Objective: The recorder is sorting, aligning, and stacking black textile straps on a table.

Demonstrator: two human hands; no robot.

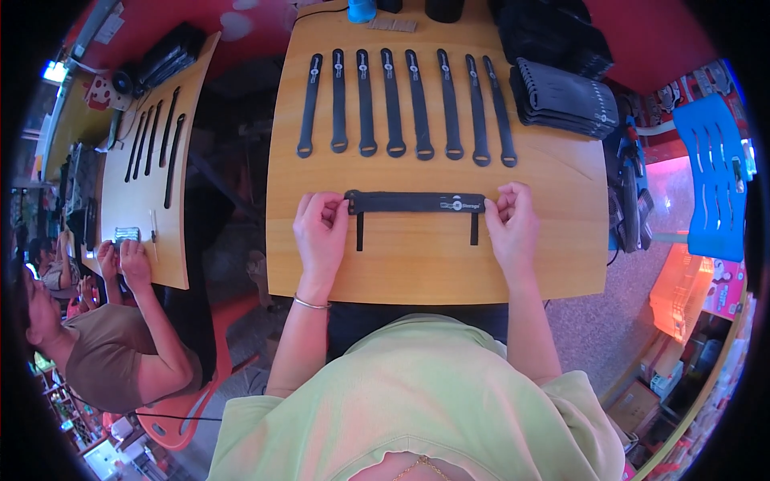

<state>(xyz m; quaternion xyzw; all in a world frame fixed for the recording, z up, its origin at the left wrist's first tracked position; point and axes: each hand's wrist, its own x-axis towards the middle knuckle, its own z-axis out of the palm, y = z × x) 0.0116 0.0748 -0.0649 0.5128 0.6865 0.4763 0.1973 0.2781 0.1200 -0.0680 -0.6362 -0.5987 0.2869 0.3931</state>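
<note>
A dark strap (409,203) with white print near its right end lies stretched crosswise at the middle of the wooden table. My left hand (321,236) pinches its left end, where a slotted loop shows, between thumb and fingertips. At the other end, my right hand (513,228) pinches the rounded tip the same way. Two short black strips, a left one (360,232) and a right one (474,229), point toward me from under the strap; whether they lie on the table or belong to it, I cannot tell. Beyond, several similar straps (389,104) lie side by side, slotted ends toward me.
A stack of folded dark straps (565,100) sits at the table's far right, before a black pile (553,36). A blue container (362,11) stands at the back edge. To the left, a person (120,353) works at another table (152,216). An orange crate (682,289) is at right.
</note>
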